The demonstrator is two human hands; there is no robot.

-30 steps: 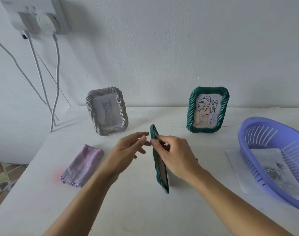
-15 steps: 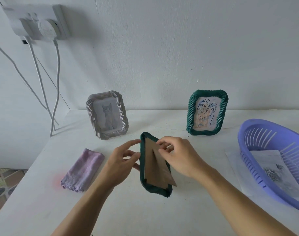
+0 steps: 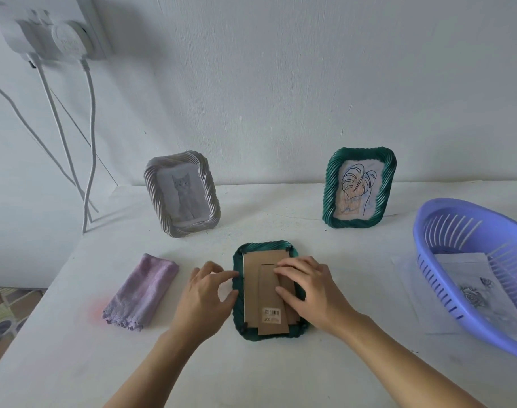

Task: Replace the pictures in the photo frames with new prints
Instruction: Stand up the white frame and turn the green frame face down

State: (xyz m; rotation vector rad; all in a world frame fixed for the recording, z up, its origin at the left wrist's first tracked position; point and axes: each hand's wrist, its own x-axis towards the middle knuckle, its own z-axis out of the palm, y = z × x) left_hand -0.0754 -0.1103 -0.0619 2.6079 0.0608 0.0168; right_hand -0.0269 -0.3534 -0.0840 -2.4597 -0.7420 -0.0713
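Note:
A dark green photo frame (image 3: 264,245) lies face down on the white table, its brown cardboard back and stand (image 3: 257,284) facing up. My left hand (image 3: 205,293) touches the frame's left rim with its fingertips. My right hand (image 3: 310,290) rests on the cardboard back, fingers spread flat over the stand. A grey frame with a cat picture (image 3: 182,198) stands at the back left. A second green frame with a leaf drawing (image 3: 359,188) stands at the back right. Loose prints (image 3: 469,278) lie in the purple basket.
A purple slotted basket (image 3: 445,231) sits at the right edge, on top of a paper sheet (image 3: 410,287). A folded lilac cloth (image 3: 142,293) lies left of the frame. White cables (image 3: 88,136) hang from a wall socket at the upper left. The wall stands close behind the frames.
The green frame went from standing on edge between my hands to lying flat face down on the table. Both hands came down with it.

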